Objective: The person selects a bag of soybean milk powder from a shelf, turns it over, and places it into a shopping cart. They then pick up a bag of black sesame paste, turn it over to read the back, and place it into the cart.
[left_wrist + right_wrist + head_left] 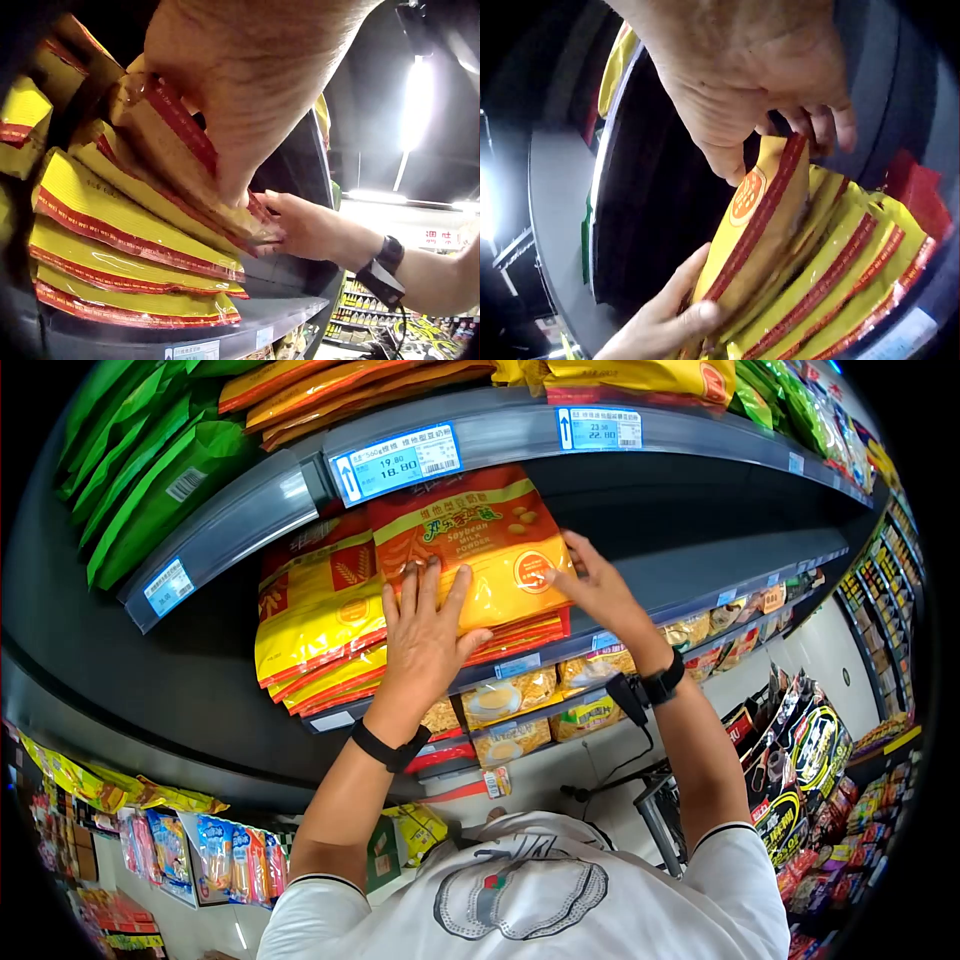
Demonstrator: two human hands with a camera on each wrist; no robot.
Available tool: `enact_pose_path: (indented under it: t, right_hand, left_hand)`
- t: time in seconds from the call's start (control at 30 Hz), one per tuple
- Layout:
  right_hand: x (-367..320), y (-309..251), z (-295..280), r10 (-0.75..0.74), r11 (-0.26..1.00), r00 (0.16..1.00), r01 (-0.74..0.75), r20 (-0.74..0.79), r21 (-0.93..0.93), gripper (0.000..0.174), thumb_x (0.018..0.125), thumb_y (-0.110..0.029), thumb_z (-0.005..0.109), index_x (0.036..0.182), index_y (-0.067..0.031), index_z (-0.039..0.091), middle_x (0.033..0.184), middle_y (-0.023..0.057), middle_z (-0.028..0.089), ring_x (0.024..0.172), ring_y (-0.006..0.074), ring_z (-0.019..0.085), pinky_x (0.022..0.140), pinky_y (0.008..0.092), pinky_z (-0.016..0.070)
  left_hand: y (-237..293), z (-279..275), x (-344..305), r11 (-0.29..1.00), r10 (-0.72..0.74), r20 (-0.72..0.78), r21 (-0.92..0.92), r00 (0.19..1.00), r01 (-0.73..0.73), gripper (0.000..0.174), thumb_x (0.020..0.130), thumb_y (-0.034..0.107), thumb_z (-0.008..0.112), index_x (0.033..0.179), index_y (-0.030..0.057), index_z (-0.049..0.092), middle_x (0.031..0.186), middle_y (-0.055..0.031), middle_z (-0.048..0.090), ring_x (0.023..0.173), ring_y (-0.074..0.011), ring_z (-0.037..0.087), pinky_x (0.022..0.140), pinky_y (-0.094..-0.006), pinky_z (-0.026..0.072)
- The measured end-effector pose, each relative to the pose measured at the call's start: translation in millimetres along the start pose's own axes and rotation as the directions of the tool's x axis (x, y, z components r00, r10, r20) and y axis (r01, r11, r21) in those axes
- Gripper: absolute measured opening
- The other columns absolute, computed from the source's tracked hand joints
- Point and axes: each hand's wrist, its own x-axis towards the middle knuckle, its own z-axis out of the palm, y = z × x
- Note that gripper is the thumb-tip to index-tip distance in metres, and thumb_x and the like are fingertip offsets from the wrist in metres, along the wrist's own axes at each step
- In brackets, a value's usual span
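Note:
A red and yellow bag of soybean milk powder (480, 525) lies on top of a pile of similar bags on a dark shelf. My left hand (422, 635) rests on its yellow lower part, fingers straight and spread, thumb along the near edge. At the bag's right end, my right hand (608, 598) pinches a corner. The right wrist view has that thumb on the bag's face (735, 232) beside the round orange logo, with the fingers round the far side. Beneath and to the left are more yellow bags (315, 610), their red-edged ends layered in the left wrist view.
An upper shelf edge (500, 435) with price labels overhangs the pile. Green bags (165, 500) and orange bags stand above it. Packaged noodles (510, 695) fill a lower shelf. Black bags (800, 750) stand on the right, near a metal frame (660, 815).

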Motion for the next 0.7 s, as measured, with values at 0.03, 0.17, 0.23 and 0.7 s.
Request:
enact_pose_path:
  t: [0.03, 0.17, 0.23, 0.7]
  right_hand:
    - [-11.1, -10.8, 4.5, -0.056, 0.998, 0.998, 0.057, 0.035, -0.038, 0.079, 0.095, -0.028, 0.073, 0.154, 0.0022, 0.031, 0.139, 0.0186, 0.056, 0.124, 0.0257, 0.059, 0.103, 0.0334, 0.0467]
    - [-10.9, -8.9, 10.9, -0.136, 0.943, 0.990, 0.118, -0.035, -0.312, 0.071, 0.096, -0.023, 0.069, 0.152, 0.0019, 0.035, 0.136, 0.0245, 0.059, 0.127, 0.0279, 0.059, 0.104, 0.0362, 0.0459]
    - [-2.4, -24.7, 15.9, -0.118, 0.965, 0.993, 0.107, -0.031, -0.239, 0.068, 0.094, -0.022, 0.069, 0.150, 0.0017, 0.038, 0.134, 0.0270, 0.059, 0.126, 0.0372, 0.058, 0.103, 0.0395, 0.0463]
    - [-4.7, -0.6, 27.8, -0.051, 0.998, 0.982, 0.044, -0.179, -0.046, 0.062, 0.097, -0.024, 0.068, 0.146, 0.0024, 0.042, 0.130, 0.0200, 0.063, 0.118, 0.0229, 0.063, 0.099, 0.0337, 0.0489]
  left_hand:
    - [-0.4, 3.9, 0.9, 1.000, -0.006, -0.004, 0.019, 1.000, 0.006, 0.077, 0.088, 0.050, 0.069, 0.152, 0.0141, 0.045, 0.152, -0.0237, 0.041, 0.142, -0.0443, 0.034, 0.118, -0.0597, 0.0230]
    - [-5.0, 6.7, 12.1, 0.997, -0.009, -0.021, 0.072, 1.000, 0.011, 0.067, 0.095, 0.044, 0.063, 0.152, 0.0145, 0.044, 0.150, -0.0220, 0.043, 0.142, -0.0432, 0.036, 0.117, -0.0587, 0.0238]
    - [-10.7, 10.5, 16.4, 0.996, -0.012, -0.024, 0.084, 1.000, 0.014, 0.066, 0.096, 0.045, 0.060, 0.153, 0.0160, 0.044, 0.152, -0.0210, 0.042, 0.142, -0.0431, 0.035, 0.118, -0.0587, 0.0234]
    - [-28.1, 1.2, 11.4, 1.000, -0.021, -0.041, -0.009, 0.999, 0.021, 0.071, 0.094, 0.053, 0.062, 0.150, 0.0137, 0.046, 0.153, -0.0235, 0.041, 0.144, -0.0423, 0.034, 0.117, -0.0596, 0.0242]
